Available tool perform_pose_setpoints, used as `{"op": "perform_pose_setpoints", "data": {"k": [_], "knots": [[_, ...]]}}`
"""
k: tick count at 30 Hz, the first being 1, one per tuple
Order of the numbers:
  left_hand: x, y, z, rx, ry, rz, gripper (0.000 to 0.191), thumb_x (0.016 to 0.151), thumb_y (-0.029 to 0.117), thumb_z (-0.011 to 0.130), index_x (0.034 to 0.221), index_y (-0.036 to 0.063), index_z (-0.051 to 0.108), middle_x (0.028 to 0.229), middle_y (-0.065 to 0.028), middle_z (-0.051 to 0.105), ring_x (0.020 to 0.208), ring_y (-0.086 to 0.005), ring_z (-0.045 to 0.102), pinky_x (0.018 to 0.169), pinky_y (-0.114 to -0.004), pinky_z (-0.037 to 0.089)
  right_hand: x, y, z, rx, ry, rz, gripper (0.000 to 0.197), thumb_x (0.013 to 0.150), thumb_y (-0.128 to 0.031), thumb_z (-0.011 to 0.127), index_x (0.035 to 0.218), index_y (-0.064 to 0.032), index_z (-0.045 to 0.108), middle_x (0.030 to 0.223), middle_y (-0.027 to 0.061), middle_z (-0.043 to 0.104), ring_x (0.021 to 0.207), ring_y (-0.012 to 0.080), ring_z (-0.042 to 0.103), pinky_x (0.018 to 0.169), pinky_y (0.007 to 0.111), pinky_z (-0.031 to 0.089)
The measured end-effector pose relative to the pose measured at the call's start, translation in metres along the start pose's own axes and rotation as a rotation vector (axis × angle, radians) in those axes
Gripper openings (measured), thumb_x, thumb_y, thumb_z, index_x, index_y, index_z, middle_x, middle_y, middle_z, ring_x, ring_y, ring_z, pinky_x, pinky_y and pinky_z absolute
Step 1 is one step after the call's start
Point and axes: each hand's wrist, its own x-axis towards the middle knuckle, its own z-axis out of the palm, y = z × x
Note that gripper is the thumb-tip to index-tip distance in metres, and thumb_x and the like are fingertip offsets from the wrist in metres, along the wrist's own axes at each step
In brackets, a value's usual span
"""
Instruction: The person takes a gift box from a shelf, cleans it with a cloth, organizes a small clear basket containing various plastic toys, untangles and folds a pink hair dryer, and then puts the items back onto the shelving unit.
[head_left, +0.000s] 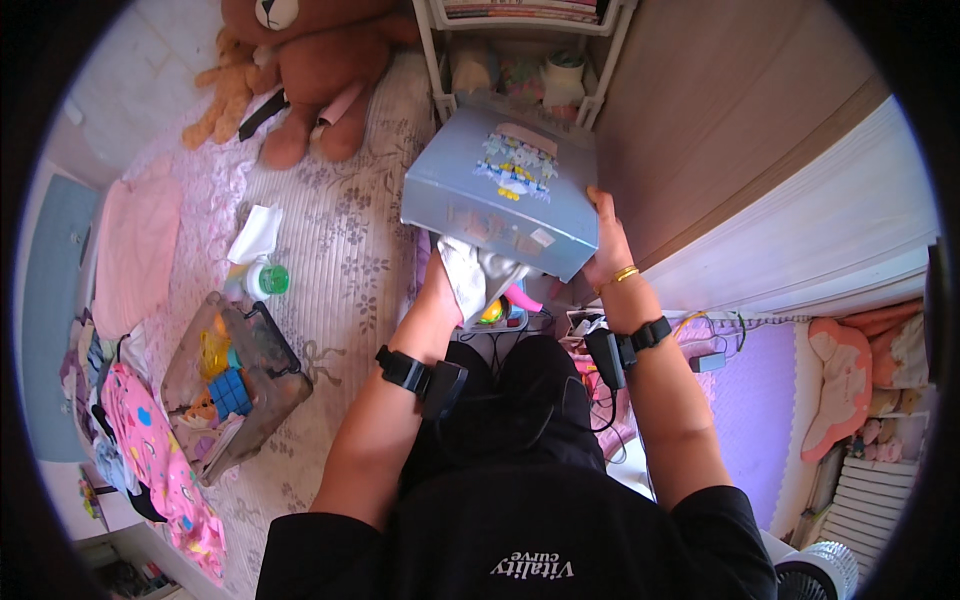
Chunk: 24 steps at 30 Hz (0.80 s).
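Observation:
A grey-blue cardboard box (450, 169) with a colourful picture on top is held tilted in front of the white shelf rack. My right hand (609, 240) grips its right side, the thumb near the top edge. Beneath the box's near edge my left hand (442, 289) is mostly covered by a white cloth (466, 277); its fingers are hidden, so whether it also touches the box does not show. Below the cloth lie a pink plastic thing (523, 298) and a yellow round thing (492, 311) in a light container.
On the bed at left stand an open clear plastic bin (262, 427) of toys, a white bottle with a green cap (271, 280) and a large brown teddy bear (322, 67). The shelf rack (427, 45) is ahead, a wooden panel (720, 112) at right. Cables run near my knees.

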Motion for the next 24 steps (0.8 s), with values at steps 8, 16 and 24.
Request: {"op": "perform_pose_setpoints", "data": {"k": [8, 16, 24], "knots": [[0.023, -0.046, -0.081, 1.516, -0.034, -0.150, 0.051, 0.091, 0.042, 0.057, 0.120, 0.0005, 0.059, 0.118, -0.0230, 0.063, 0.109, -0.0366, 0.061, 0.090, -0.041, 0.048, 0.016, 0.023, -0.025, -0.017, 0.026, -0.004, 0.059, 0.090, -0.049, 0.052, 0.123, -0.0006, 0.054, 0.107, 0.0133, 0.062, 0.093, 0.0292, 0.062, 0.076, 0.046, 0.053], [0.031, -0.052, -0.109, 1.801, -0.287, -0.262, 0.063, 0.084, 0.047, 0.062, 0.128, 0.0024, 0.055, 0.121, -0.0227, 0.061, 0.111, -0.0362, 0.060, 0.092, -0.040, 0.047, 0.012, 0.017, -0.018, -0.037, 0.090, -0.034, 0.057, 0.086, -0.047, 0.060, 0.115, 0.0026, 0.057, 0.101, 0.0119, 0.061, 0.089, 0.0225, 0.060, 0.077, 0.037, 0.049], [0.018, -0.012, -0.052, 0.945, -0.158, -0.004, 0.050, 0.092, 0.014, 0.059, 0.137, -0.0002, 0.043, 0.117, -0.0199, 0.064, 0.110, -0.0284, 0.062, 0.094, -0.035, 0.049, 0.045, 0.010, -0.008, -0.039, 0.111, -0.165, 0.064, 0.092, -0.039, 0.054, 0.140, 0.0025, 0.043, 0.133, 0.0136, 0.052, 0.118, 0.0214, 0.051, 0.099, 0.033, 0.040]]}}
